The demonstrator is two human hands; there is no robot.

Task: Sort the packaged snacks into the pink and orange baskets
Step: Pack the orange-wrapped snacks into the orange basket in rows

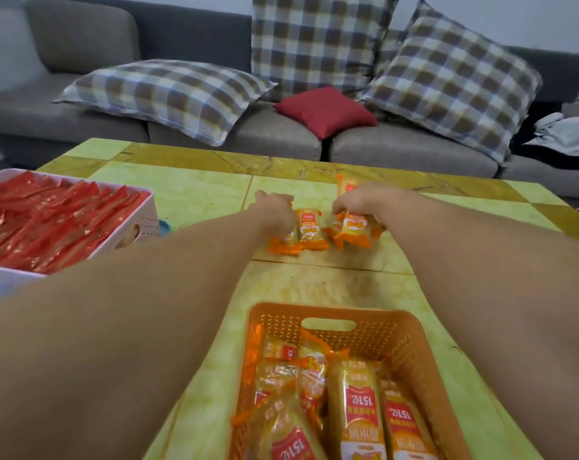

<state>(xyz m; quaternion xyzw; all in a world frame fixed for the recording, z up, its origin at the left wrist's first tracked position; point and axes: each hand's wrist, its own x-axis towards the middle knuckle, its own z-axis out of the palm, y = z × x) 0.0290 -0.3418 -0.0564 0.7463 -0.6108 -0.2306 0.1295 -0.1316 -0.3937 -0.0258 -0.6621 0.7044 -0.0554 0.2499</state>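
Observation:
Both arms reach out over the yellow-green table (195,200). My left hand (276,207) curls over two orange-yellow snack packs (309,230) lying on the table. My right hand (364,200) grips another orange-yellow snack pack (354,232); one more pack (342,184) shows just behind that hand. The orange basket (374,318) stands near me and holds several packs of the same kind. At the left, the pink basket (147,220) is full of red snack packs (52,220).
A grey sofa (281,137) runs along the far side of the table, with three checked cushions and a small red cushion (326,111). Crumpled cloth (566,131) lies at its right end. A small blue thing (164,226) peeks from behind the pink basket.

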